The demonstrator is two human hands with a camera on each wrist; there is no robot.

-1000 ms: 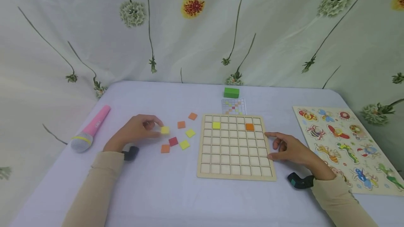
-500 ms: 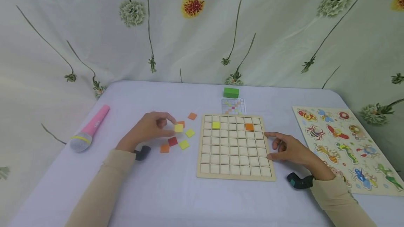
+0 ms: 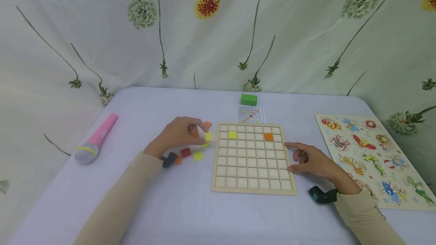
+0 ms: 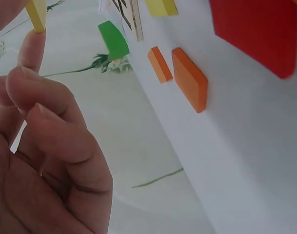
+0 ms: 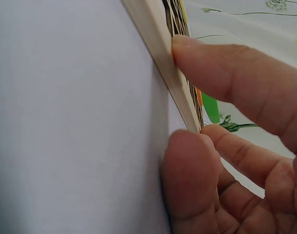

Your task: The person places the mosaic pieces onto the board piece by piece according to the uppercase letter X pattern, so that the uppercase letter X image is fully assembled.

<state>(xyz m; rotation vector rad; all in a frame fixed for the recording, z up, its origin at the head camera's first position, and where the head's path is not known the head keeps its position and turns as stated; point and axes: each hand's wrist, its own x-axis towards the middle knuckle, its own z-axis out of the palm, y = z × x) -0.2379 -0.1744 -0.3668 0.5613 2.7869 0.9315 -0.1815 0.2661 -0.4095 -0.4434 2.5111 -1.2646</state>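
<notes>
- Landmark: grid board (image 3: 252,161), flat on the white table (image 3: 190,214).
- Left hand (image 3: 175,135) just left of grid board, near its far-left corner. Thumb and index pinch yellow tile (image 3: 209,136); other fingers bent. Pinched tile apart from board, just beside its left edge.
- Right hand (image 3: 313,162) at grid board's right edge: index and thumb reach out, spread apart, tips touching the edge; remaining fingers curled in, no tile in them.
- Loose tiles left of grid board, by the left hand: far orange tile (image 3: 207,125), second orange tile (image 3: 194,131) showing between fingers, part-hidden yellow tile (image 3: 205,144), red tile (image 3: 185,152), near yellow tile (image 3: 198,156), near orange tile (image 3: 178,160) partly covered by black wrist device (image 3: 169,160).
- On grid board, second row from far edge: placed yellow tile (image 3: 232,135) in second column from left, placed orange tile (image 3: 268,137) in sixth.
- Just beyond grid board's far edge: pattern card (image 3: 251,115), green block (image 3: 249,100) behind it.
- Well left of grid board: pink microphone (image 3: 96,138), lying down.
- Right of grid board, past the right hand: insect puzzle (image 3: 368,131).
- Beyond grid board and table: flower-print cloth (image 3: 204,41).
</notes>
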